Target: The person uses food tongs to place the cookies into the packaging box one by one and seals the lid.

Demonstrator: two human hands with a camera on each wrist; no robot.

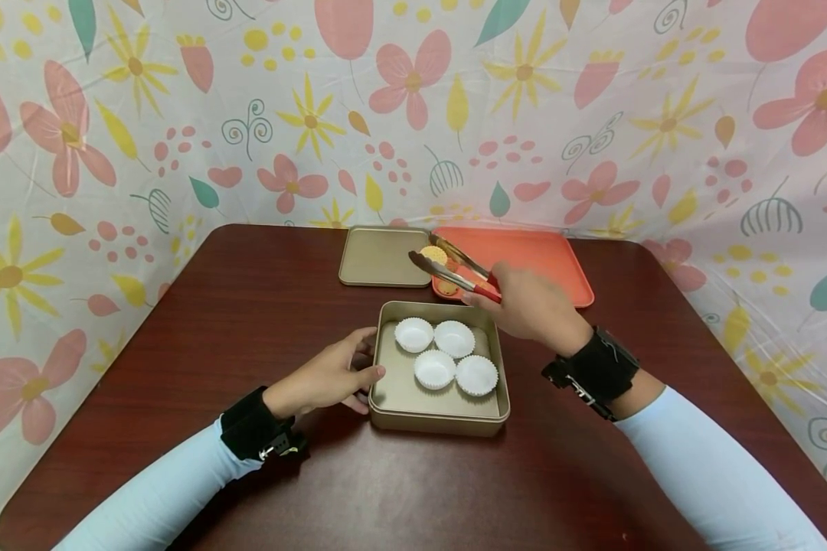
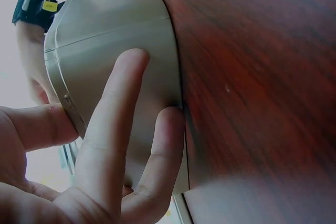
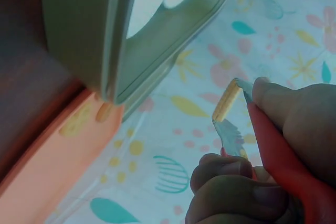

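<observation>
My right hand [image 1: 534, 302] grips red-handled metal tongs [image 1: 458, 279], their tips pointing left. Between the tips is a round yellow cookie [image 1: 434, 252], seen edge-on in the right wrist view as a ridged cookie [image 3: 227, 100]. My left hand [image 1: 331, 375] rests against the left side of a square gold tin [image 1: 437, 423]. Its thumb lies on the rim, and straight fingers [image 2: 118, 114] touch the tin's outer wall. Several white paper baking cups [image 1: 435, 370] sit inside the tin, grouped from its middle to its right side.
Behind the tin, an orange tray [image 1: 524, 260] carries more cookies [image 1: 448, 288] at its left end, partly hidden by the tongs. Left of the tray lies a flat gold lid [image 1: 384, 258]. Everything stands on a dark wooden table [image 1: 248, 306] before a flower-patterned cloth [image 1: 234, 115].
</observation>
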